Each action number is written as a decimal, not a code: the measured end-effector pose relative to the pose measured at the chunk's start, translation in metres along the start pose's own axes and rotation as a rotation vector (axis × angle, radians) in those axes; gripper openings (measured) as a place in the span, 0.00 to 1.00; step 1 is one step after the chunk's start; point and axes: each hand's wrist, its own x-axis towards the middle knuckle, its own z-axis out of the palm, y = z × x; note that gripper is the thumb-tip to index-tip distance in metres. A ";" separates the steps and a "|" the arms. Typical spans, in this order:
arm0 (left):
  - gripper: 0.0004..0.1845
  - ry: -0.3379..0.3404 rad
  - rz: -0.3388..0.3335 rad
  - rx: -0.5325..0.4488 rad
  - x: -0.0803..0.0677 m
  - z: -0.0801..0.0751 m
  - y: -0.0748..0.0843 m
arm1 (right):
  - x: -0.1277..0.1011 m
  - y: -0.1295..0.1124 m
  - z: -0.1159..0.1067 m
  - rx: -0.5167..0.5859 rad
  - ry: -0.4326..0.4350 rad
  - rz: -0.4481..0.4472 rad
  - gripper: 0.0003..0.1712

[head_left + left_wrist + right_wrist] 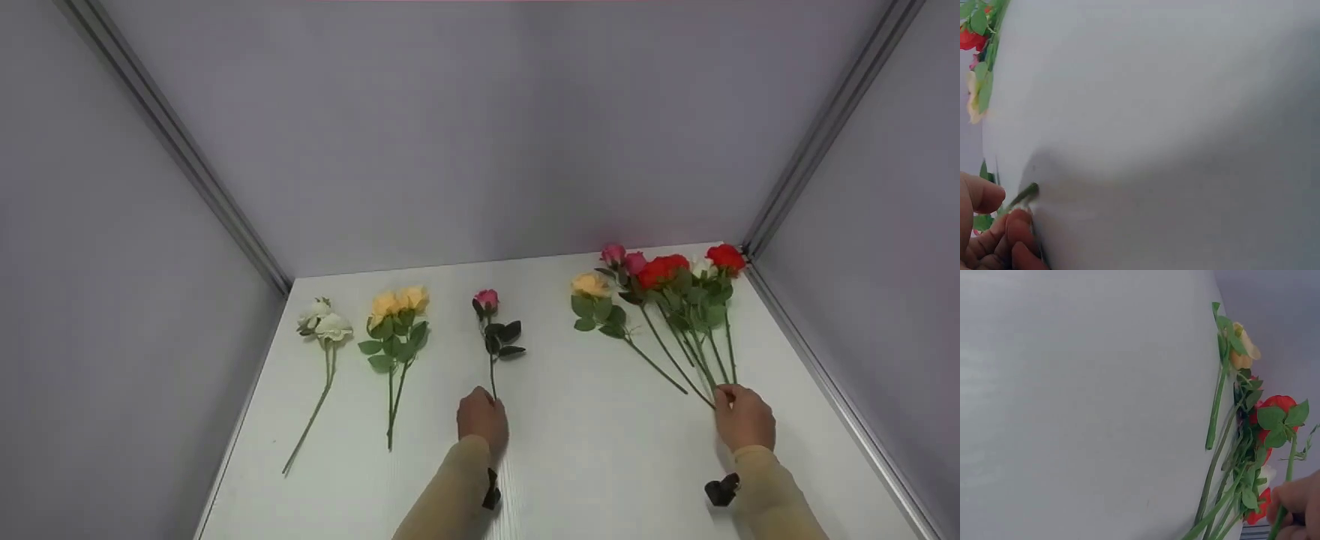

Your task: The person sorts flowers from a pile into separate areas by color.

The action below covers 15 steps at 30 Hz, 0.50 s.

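My left hand pinches the lower stem of a pink rose in the middle of the white table. In the left wrist view, the stem's green end pokes out past the thumb and fingers. On the right, my right hand grips the stem of a red rose, its bloom standing above the others in the right wrist view. That rose overlaps a spread of red, pink, white and yellow roses in the head view. A yellow rose lies at this spread's left side.
Two white roses lie at the far left with crossing stems. Beside them are two yellow roses. Grey panels rise behind and at both sides of the table.
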 end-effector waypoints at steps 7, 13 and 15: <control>0.03 0.000 0.162 -0.021 -0.018 0.014 0.039 | -0.003 -0.036 0.010 0.283 -0.037 0.029 0.21; 0.04 -0.159 0.278 -0.093 -0.040 0.032 0.075 | -0.011 -0.079 0.034 0.536 -0.228 0.095 0.21; 0.04 -0.214 0.272 -0.118 -0.045 0.040 0.082 | -0.014 -0.092 0.043 0.605 -0.287 0.092 0.19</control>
